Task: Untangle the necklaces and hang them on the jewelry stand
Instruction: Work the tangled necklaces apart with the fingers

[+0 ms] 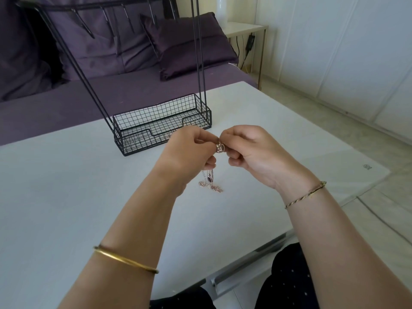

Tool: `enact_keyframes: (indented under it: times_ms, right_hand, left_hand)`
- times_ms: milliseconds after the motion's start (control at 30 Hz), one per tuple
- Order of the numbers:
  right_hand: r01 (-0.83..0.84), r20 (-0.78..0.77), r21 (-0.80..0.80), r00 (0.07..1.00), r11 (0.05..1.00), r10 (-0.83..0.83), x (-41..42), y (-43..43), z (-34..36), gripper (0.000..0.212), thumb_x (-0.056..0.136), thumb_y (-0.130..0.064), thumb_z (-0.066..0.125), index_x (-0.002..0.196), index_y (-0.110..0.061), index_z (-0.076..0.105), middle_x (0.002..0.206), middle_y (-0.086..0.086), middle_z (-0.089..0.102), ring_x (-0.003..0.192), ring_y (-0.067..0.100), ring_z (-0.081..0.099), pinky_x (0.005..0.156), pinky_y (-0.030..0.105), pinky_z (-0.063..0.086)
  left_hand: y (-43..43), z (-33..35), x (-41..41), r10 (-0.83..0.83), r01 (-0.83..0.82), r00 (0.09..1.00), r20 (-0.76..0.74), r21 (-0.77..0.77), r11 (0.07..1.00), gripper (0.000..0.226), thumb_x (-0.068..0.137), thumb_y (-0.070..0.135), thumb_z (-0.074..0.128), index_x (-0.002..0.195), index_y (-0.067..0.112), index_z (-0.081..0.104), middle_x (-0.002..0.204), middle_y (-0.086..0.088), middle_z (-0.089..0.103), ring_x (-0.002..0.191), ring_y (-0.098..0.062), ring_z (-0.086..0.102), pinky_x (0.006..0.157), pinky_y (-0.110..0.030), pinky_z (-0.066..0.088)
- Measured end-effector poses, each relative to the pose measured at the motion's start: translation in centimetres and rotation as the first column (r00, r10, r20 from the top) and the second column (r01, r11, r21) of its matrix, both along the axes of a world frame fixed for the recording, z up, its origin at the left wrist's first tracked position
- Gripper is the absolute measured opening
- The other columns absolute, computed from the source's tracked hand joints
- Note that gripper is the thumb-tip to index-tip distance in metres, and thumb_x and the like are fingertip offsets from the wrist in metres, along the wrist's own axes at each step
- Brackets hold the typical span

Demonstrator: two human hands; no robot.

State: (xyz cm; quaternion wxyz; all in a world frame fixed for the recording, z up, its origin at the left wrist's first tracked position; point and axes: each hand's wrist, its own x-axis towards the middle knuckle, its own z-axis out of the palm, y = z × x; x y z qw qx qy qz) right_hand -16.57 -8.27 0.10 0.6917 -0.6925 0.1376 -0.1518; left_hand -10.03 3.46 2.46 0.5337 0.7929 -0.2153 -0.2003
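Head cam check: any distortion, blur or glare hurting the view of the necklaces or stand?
Head view: wide-angle distortion seems to bow the jewelry stand top bar and the table edge; light is soft and even, shadows faint, no glare; the necklaces pinched between left hand and right hand look small and soft, single chains hard to separate.
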Motion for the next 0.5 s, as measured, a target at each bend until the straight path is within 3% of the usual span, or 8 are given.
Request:
enact_keyframes:
  times_ms: [133, 233, 333, 500]
  right_hand:
    - [0.022, -0.004, -0.282, 1.000, 0.959, -0.025, -0.12, -0.36, -0.17, 0.022, 0.093, -0.007, 0.050, 0.073, -0.012, 0.057, 0.062, 0.006, 0.048, 0.056, 0.015, 0.043, 0.059, 0.031, 0.038]
    - [0.074, 0.050, -0.429, 0.997, 0.900, -0.058, -0.03, -0.39, -0.09, 0.022, 0.091, -0.005, 0.054, 0.073, -0.018, 0.056, 0.068, 0.005, 0.054, 0.056, 0.011, 0.046, 0.058, 0.026, 0.039]
    - [0.119, 0.119, -0.433, 0.990, 0.894, -0.075, 0.20, -0.34, -0.27, 0.022, 0.087, 0.000, 0.059, 0.078, -0.020, 0.057, 0.069, -0.006, 0.057, 0.055, 0.004, 0.050, 0.058, 0.016, 0.043]
    - [0.165, 0.135, -0.460, 0.984, 0.872, -0.114, 0.17, -0.32, -0.49, 0.021, 0.082, 0.000, 0.065, 0.081, -0.020, 0.061, 0.083, -0.012, 0.061, 0.076, 0.002, 0.062, 0.070, 0.012, 0.047]
  left_hand:
    - [0.11, -0.02, -0.03, -0.016, 0.016, 1.000, -0.020, -0.002, 1.000, 0.007, 0.089, 0.005, 0.059, 0.087, 0.008, 0.065, 0.067, -0.005, 0.061, 0.056, -0.010, 0.059, 0.074, -0.031, 0.060]
    - [0.14, 0.05, -0.09, -0.003, -0.001, 0.996, -0.086, -0.038, 0.999, 0.007, 0.089, 0.003, 0.059, 0.083, 0.006, 0.062, 0.070, -0.005, 0.063, 0.054, -0.010, 0.061, 0.068, -0.029, 0.060]
    - [0.21, 0.14, -0.12, 0.001, -0.018, 0.981, -0.192, -0.083, 0.996, 0.008, 0.089, 0.000, 0.059, 0.083, 0.004, 0.060, 0.069, -0.006, 0.066, 0.054, -0.012, 0.063, 0.063, -0.028, 0.060]
    - [0.45, 0.08, 0.16, 0.045, -0.089, 0.951, -0.307, -0.129, 0.988, 0.010, 0.089, -0.001, 0.058, 0.079, 0.001, 0.062, 0.072, -0.011, 0.065, 0.058, -0.015, 0.067, 0.063, -0.030, 0.060]
